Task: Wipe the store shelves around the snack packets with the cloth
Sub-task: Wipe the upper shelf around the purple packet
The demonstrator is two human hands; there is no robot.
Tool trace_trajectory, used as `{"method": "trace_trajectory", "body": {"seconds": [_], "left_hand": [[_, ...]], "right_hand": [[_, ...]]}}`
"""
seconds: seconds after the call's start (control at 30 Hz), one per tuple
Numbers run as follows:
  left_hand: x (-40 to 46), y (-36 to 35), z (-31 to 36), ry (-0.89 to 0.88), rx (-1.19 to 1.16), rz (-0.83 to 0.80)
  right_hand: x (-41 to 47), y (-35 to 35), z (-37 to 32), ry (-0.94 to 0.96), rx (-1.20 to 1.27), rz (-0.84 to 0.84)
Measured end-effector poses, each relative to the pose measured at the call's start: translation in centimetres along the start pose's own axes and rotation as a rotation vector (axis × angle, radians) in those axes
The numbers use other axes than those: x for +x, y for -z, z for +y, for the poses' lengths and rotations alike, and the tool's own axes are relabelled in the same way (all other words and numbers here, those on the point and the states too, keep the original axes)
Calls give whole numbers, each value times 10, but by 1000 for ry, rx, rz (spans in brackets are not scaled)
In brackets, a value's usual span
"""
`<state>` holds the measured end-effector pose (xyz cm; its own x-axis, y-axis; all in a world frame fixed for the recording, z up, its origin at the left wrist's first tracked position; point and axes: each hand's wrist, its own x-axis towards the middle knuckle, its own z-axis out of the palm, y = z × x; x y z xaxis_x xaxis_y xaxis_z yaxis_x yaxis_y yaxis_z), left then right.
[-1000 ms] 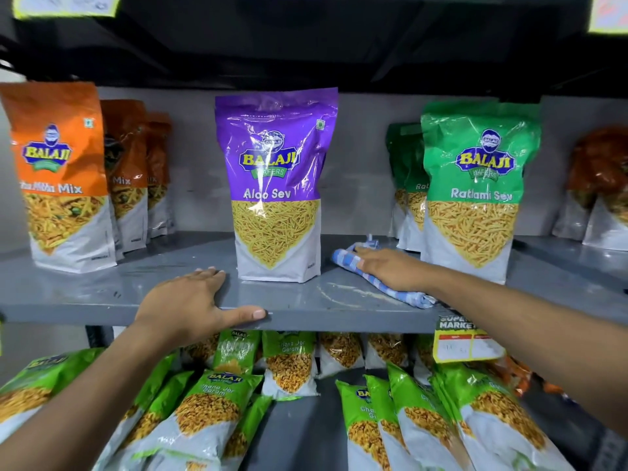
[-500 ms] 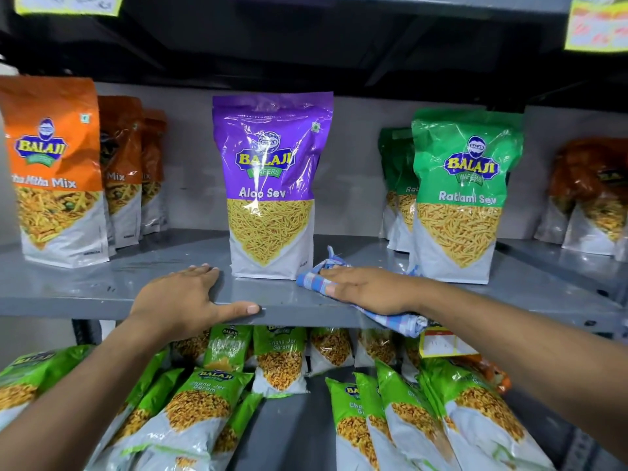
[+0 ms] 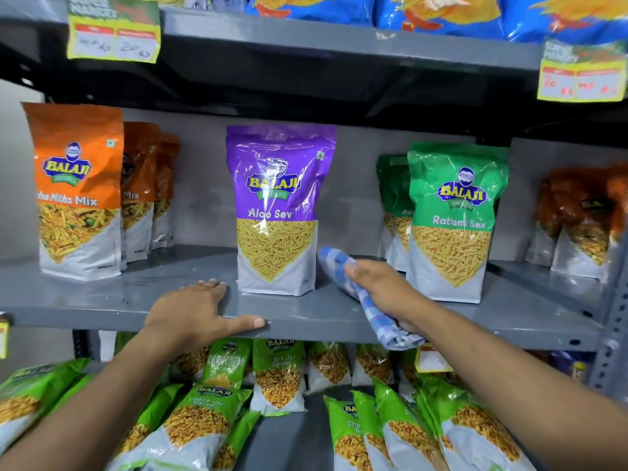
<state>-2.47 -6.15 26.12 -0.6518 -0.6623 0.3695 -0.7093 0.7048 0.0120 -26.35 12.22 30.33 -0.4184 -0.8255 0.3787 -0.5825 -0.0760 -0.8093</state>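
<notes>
Cloth is clamped in the right hand on the shelf between the purple packet and green packet; the left hand is laid flat, fingers apart, on the edge. Most shelf areas appear unwiped.

A: Left hand?

B: Palm down, flat on the front lip of the shelf. Fingers together, pointing away from the body; thumb stretched out sideways along the front edge. Nothing inside the grasp. Forearm bare, rising from lower left, wrist roughly straight.

A: Right hand?

B: Closed over the cloth, back of the hand up, knuckles angled toward the left. One end of the cloth sticks out past the fingertips, the other trails out under the heel of the palm. Forearm bare, entering from lower right, wrist in line with it.

A: Hands touching?

B: No, well apart.
</notes>
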Motion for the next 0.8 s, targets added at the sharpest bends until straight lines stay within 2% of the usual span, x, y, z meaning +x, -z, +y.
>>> {"method": "trace_trajectory", "body": {"seconds": [0.03,0.1,0.17,0.27,0.47,0.8], "left_hand": [[0,-1,-1,-1,4,6],[1,-2,-2,-5,1,16],[3,-3,-3,-6,-1,21],[5,-5,-4,-10,10,34],[4,-4,-4,-17,21,19],[4,-3,-4,-28,-6,4]], "right_hand": [[5,3,2,-21,-34,75],[14,9,9,-61,-296,116],[20,9,12,-98,-507,-25],[20,0,9,-101,-692,-237],[20,-6,20,-41,-768,-305],[-20,-51,-3,203,-753,-240]]}}
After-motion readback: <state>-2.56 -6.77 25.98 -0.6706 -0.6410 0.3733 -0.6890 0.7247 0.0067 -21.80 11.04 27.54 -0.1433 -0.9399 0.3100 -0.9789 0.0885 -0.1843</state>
